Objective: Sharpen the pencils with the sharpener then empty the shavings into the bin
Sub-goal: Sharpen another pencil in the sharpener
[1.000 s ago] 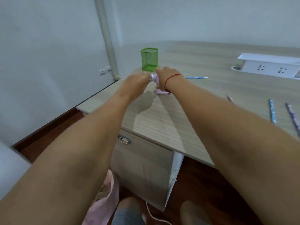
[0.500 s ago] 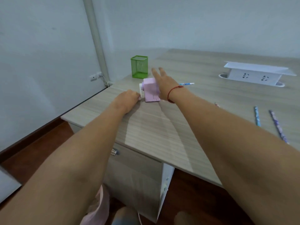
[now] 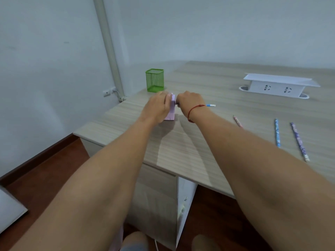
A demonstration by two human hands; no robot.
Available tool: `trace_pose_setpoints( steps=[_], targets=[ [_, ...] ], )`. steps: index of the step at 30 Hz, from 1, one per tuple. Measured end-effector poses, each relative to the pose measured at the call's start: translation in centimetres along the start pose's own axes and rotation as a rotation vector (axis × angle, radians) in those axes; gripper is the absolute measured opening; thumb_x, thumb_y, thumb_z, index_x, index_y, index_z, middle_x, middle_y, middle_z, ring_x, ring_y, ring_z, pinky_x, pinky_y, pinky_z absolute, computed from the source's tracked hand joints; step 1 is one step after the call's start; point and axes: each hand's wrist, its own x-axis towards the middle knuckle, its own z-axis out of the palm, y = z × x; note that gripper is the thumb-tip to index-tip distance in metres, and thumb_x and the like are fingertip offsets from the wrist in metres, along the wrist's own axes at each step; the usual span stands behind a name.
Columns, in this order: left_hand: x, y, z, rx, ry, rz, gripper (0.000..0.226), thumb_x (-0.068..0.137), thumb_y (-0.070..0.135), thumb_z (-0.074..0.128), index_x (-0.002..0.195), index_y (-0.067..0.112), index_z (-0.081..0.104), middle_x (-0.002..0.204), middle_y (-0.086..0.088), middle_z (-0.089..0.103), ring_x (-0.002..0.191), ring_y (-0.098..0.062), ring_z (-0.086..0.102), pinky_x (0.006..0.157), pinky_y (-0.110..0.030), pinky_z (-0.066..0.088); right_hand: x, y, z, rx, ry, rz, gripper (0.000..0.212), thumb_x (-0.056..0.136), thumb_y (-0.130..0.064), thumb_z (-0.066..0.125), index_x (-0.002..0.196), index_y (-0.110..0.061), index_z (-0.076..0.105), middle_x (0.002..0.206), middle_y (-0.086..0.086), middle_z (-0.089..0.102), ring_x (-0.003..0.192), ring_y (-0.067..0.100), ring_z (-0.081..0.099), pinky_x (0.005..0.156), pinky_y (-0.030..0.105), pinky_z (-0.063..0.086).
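Note:
A pink sharpener (image 3: 171, 111) stands on the wooden desk (image 3: 208, 138) in front of a green mesh cup (image 3: 155, 80). My left hand (image 3: 157, 107) wraps over its left side and holds it. My right hand (image 3: 190, 104), with a red string on the wrist, is curled at the sharpener's right face, where a small dark part shows; I cannot tell what it pinches. A blue pencil (image 3: 210, 105) pokes out behind my right wrist. To the right lie a pink pencil (image 3: 237, 121), a blue pencil (image 3: 277, 132) and a purple pencil (image 3: 299, 141).
A white socket box (image 3: 275, 86) sits at the back right of the desk. A pipe (image 3: 108, 46) runs down the wall on the left. Below the desk edge are a drawer cabinet (image 3: 157, 196) and my feet on the dark red floor.
The sharpener now stands turned on the desk. My left hand moved from beside it onto its left side. My right hand went from flat on top to curled at its right face.

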Motion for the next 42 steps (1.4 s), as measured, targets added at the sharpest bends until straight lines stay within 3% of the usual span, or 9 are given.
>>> trace_pose_setpoints(
  steps=[3,7,11,18,21,25,30,36,42],
  targets=[
    [-0.7,-0.7,0.6,-0.033,0.025,-0.027,0.035,0.101,0.031,0.026,0.101,0.013,0.056,0.103,-0.009,0.059,0.095,-0.030,0.053,0.083,-0.043,0.045,-1.2,0.8,-0.2,-0.040,0.004,-0.021,0.031,0.102,-0.010,0.038,0.125,-0.009,0.059,0.129,0.014,0.059,0.118,0.032,0.059,0.091,0.035,0.047],
    [-1.0,-0.5,0.3,-0.040,0.012,0.021,0.032,0.102,0.022,0.027,0.108,0.010,0.056,0.107,-0.011,0.058,0.100,-0.029,0.053,0.087,-0.041,0.043,-2.2,1.5,-0.8,-0.084,0.020,-0.043,0.032,0.100,-0.006,0.038,0.125,-0.007,0.057,0.129,0.014,0.058,0.118,0.033,0.058,0.091,0.036,0.047],
    [-0.9,-1.0,-0.3,-0.024,0.011,-0.054,0.038,0.102,0.022,0.025,0.125,0.009,0.053,0.126,-0.016,0.055,0.114,-0.031,0.052,0.097,-0.043,0.042,-4.3,5.0,-0.4,-0.142,-0.012,0.077,0.033,0.098,0.000,0.038,0.125,-0.003,0.057,0.127,0.016,0.059,0.116,0.036,0.059,0.090,0.038,0.048],
    [-1.0,3.2,1.3,-0.161,0.030,-0.073,0.038,0.096,0.028,0.030,0.104,0.009,0.061,0.110,-0.015,0.061,0.102,-0.030,0.055,0.084,-0.037,0.042,-5.5,7.1,-0.1,0.087,-0.020,0.267,0.024,0.094,-0.012,0.055,0.117,-0.006,0.061,0.118,0.016,0.062,0.106,0.035,0.063,0.083,0.037,0.050],
    [-1.7,4.3,1.9,-0.204,0.065,-0.082,0.037,0.096,0.026,0.030,0.109,0.010,0.061,0.113,-0.014,0.061,0.105,-0.029,0.054,0.086,-0.033,0.039,-5.8,7.0,0.1,0.185,-0.067,0.315,0.027,0.091,-0.012,0.059,0.117,-0.005,0.059,0.119,0.016,0.060,0.105,0.035,0.063,0.082,0.035,0.050],
    [-2.2,5.6,2.4,-0.201,0.087,-0.078,0.033,0.098,0.021,0.033,0.114,0.011,0.061,0.117,-0.014,0.060,0.109,-0.028,0.053,0.089,-0.033,0.039,-7.2,7.4,0.8,0.238,-0.125,0.353,0.022,0.090,-0.021,0.061,0.081,-0.004,0.051,0.121,0.018,0.060,0.091,0.034,0.057,0.075,0.035,0.045],
    [-2.7,6.2,2.9,-0.214,0.107,-0.075,0.032,0.097,0.020,0.033,0.111,0.013,0.061,0.116,-0.009,0.061,0.107,-0.027,0.054,0.083,-0.031,0.039,-8.5,7.9,1.8,0.312,-0.126,0.409,0.033,0.092,-0.022,0.059,0.118,-0.002,0.056,0.125,0.017,0.057,0.111,0.034,0.060,0.086,0.035,0.048],
    [-2.9,6.6,3.1,-0.201,0.109,-0.078,0.033,0.097,0.021,0.032,0.111,0.013,0.061,0.115,-0.008,0.061,0.105,-0.026,0.054,0.081,-0.031,0.039,-9.4,8.9,1.0,0.308,-0.081,0.437,0.032,0.092,-0.022,0.057,0.117,-0.002,0.057,0.122,0.016,0.059,0.101,0.032,0.060,0.086,0.035,0.049],
    [-2.8,6.7,3.4,-0.192,0.139,-0.075,0.033,0.096,0.020,0.033,0.111,0.012,0.062,0.115,-0.011,0.061,0.106,-0.029,0.054,0.083,-0.034,0.042,-12.6,13.3,0.7,0.187,-0.028,0.588,0.027,0.093,-0.009,0.054,0.119,-0.003,0.058,0.124,0.015,0.060,0.113,0.034,0.059,0.087,0.034,0.049]
  ],
)
